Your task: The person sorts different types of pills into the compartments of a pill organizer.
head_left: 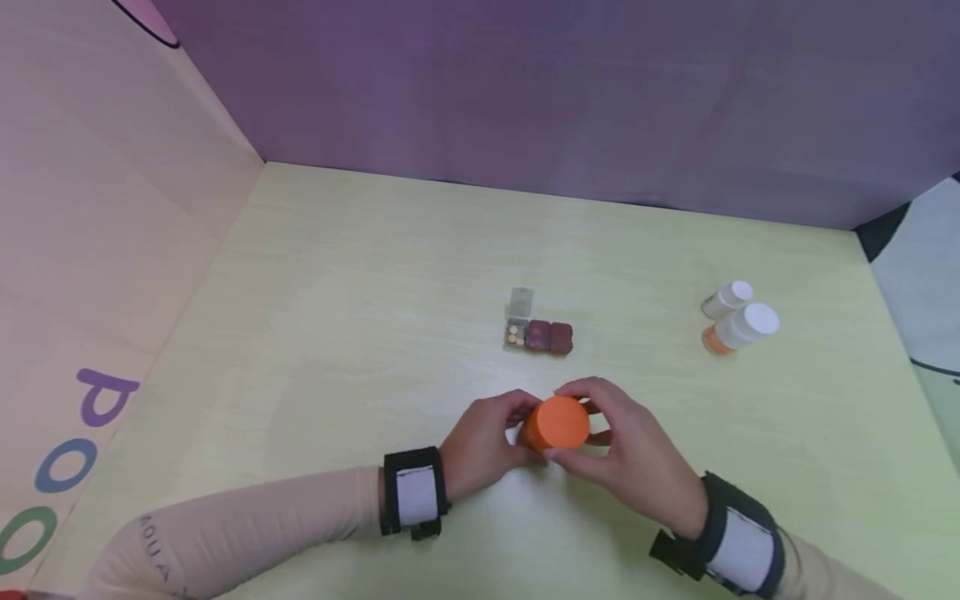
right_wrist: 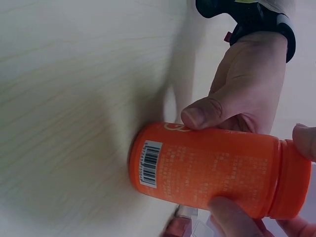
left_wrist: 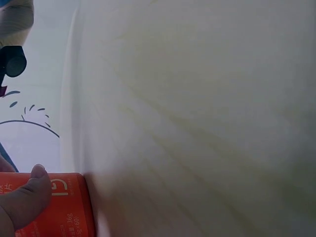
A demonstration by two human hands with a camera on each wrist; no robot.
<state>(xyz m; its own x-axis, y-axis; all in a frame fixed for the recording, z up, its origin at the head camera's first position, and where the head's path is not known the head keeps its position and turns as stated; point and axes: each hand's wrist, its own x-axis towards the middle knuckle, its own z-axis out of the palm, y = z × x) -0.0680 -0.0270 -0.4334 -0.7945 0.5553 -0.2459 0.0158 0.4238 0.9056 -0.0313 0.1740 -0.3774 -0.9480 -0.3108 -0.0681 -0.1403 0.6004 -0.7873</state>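
Observation:
An orange bottle with an orange cap stands upright on the table. Around its body curl the fingers of my left hand, the thumb lying along the printed side. My right hand grips the cap at its edge with thumb and fingers. A barcode and small print show on the bottle in the right wrist view. Just beyond the hands lies a small pill box with dark red lids; its left compartment has the clear lid flipped back and several pale tablets inside.
Two white-capped bottles stand at the right of the table: a small white bottle and a larger white-and-orange bottle. A purple panel borders the table's back edge, and a pale lettered panel its left side.

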